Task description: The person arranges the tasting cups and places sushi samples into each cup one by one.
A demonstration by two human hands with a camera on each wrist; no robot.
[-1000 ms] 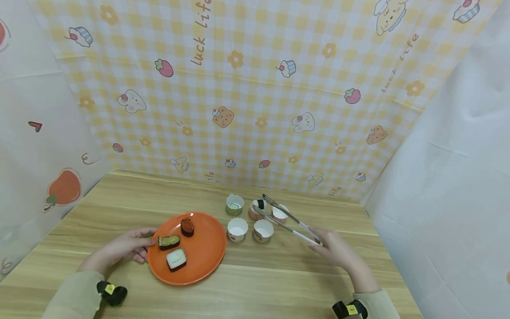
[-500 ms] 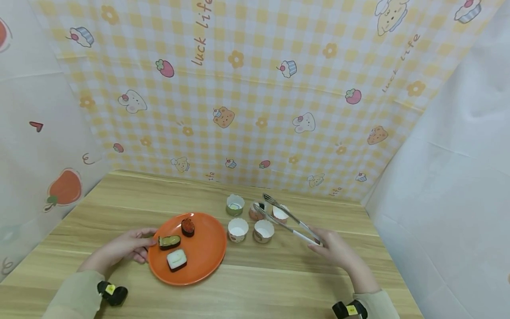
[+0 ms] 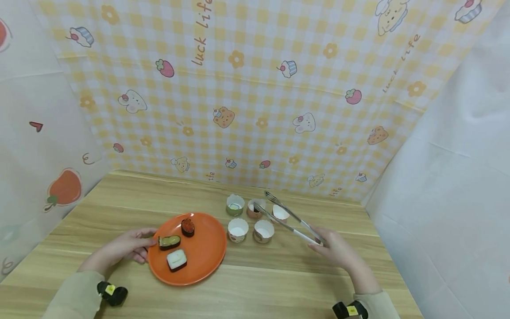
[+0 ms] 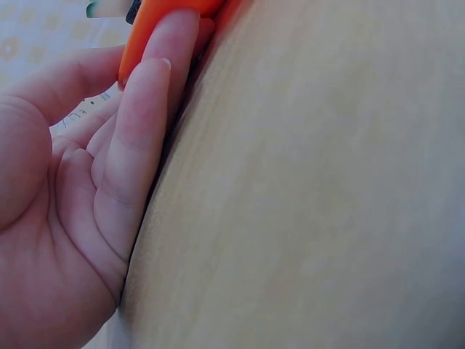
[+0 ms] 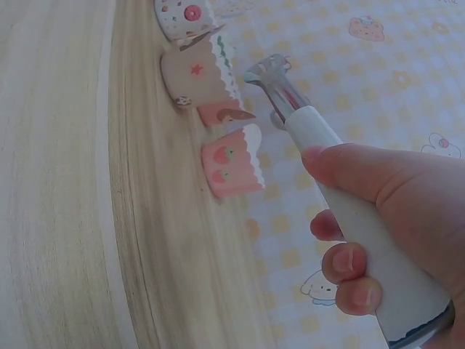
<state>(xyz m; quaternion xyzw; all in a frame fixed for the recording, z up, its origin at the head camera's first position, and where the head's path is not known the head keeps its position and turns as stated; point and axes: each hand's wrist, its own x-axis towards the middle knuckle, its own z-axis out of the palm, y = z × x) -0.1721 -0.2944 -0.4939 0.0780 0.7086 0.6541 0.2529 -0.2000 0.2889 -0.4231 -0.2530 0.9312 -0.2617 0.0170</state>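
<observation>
My left hand [image 3: 129,246] grips the left rim of an orange plate [image 3: 207,248], thumb above and fingers below. On the plate lie three sushi pieces: a red-topped one [image 3: 187,227], a yellow-topped one [image 3: 169,242] and a white square one [image 3: 176,259]. My right hand [image 3: 332,250] holds metal tongs [image 3: 292,216] by their white handles, as the right wrist view also shows. The tong tips stand apart over the back paper cups. In the back middle cup [image 3: 253,212] sits a white piece with a dark band [image 3: 256,210], partly hidden by one tong arm.
Several paper baking cups stand close together: a green one [image 3: 234,208] holding something pale yellow, a pink one [image 3: 280,214], and two front cups [image 3: 237,230]. A checked cloth [image 3: 255,133] hangs behind the wooden table [image 3: 255,292], with white cloth [image 3: 450,177] at the sides.
The white piece with the dark band has dropped lower into the back middle cup. The tong tips have spread apart a little. My left hand and the plate have stayed put.
</observation>
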